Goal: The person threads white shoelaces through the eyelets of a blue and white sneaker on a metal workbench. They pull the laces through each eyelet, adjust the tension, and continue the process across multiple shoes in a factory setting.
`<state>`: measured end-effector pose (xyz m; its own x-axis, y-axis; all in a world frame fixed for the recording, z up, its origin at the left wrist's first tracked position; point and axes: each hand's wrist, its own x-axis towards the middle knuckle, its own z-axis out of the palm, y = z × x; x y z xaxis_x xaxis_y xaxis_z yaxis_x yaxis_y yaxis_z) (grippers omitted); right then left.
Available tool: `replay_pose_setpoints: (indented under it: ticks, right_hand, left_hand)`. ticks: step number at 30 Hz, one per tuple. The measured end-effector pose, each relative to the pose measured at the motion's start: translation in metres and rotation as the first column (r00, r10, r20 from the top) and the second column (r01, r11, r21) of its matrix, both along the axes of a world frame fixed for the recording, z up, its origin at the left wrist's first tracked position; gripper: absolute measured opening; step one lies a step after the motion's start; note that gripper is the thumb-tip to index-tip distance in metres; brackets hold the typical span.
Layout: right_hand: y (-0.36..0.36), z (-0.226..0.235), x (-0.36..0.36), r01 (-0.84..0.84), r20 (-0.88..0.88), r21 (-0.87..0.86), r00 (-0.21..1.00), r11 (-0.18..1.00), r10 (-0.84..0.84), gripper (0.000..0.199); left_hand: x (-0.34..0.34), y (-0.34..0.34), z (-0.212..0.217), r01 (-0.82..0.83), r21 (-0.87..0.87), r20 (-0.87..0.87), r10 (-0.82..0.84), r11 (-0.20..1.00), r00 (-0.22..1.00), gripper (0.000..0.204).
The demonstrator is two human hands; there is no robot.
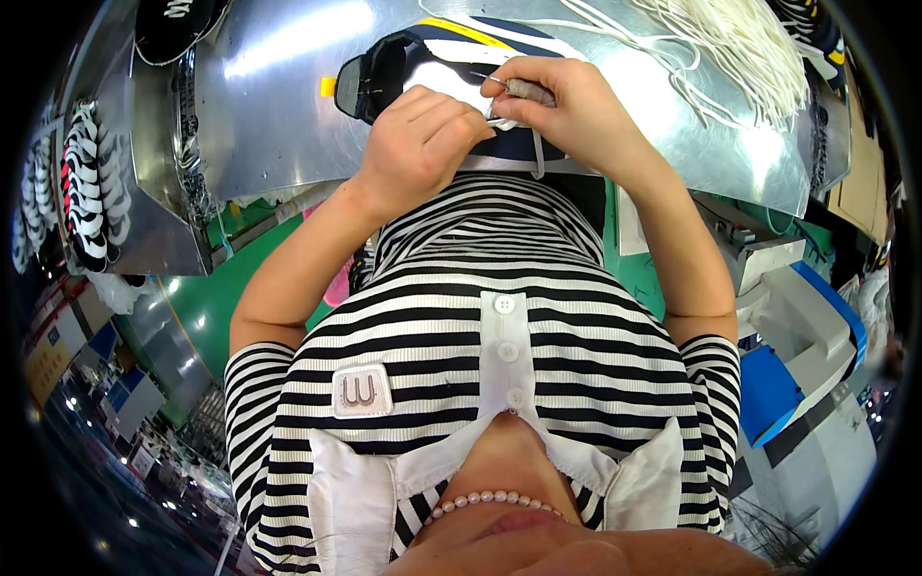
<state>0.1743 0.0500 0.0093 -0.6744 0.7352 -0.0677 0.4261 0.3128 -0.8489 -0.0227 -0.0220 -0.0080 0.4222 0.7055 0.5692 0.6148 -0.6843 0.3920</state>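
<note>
White lace (501,123) was pinched by the left hand (420,144) over a dark shoe upper (403,67); a small tool (528,91) was gripped by the right hand (567,110), at the frame's upper centre.

— Where are we?
— A shoe factory floor, by every sign: a shiny sheet-metal counter (288,115) with a half-made shoe upper (413,67) lying on it.
— More proof?
— A heap of white laces (730,48) at the far right, a rack of matching striped shoes (86,182) on the left, and ceiling lights over rows of workstations (134,422) beyond.
</note>
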Motion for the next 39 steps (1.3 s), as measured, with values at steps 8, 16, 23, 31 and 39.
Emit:
replay_pose_setpoints:
  ticks: [8, 16, 23, 31, 39]
  right_hand:
    - [0.047, 0.049, 0.030, 0.449, -0.670, -0.087, 0.634, 0.889, -0.386, 0.012]
    - [0.008, -0.001, -0.014, 0.177, -0.328, -0.301, 0.904, 0.937, -0.276, 0.013]
    - [0.011, 0.004, -0.016, 0.209, -0.305, -0.267, 0.908, 0.941, -0.288, 0.014]
    - [0.011, -0.003, -0.010, 0.205, -0.322, -0.222, 0.907, 0.953, -0.271, 0.016]
    - [0.012, -0.007, -0.005, 0.121, -0.344, 0.168, 0.937, 0.978, -0.057, 0.017]
  left_hand:
    - [-0.003, 0.000, 0.011, -0.027, -0.253, 0.039, 0.038, 0.967, 0.999, 0.025]
    - [0.002, 0.011, 0.026, -0.154, -0.767, 0.234, 0.496, 0.622, 0.837, 0.061]
    - [0.012, 0.012, 0.020, -0.241, -0.693, 0.287, 0.567, 0.679, 0.772, 0.044]
    - [0.014, 0.011, 0.020, -0.223, -0.710, 0.298, 0.572, 0.668, 0.764, 0.038]
    - [0.011, 0.012, 0.025, -0.258, -0.737, 0.169, 0.539, 0.625, 0.826, 0.035]
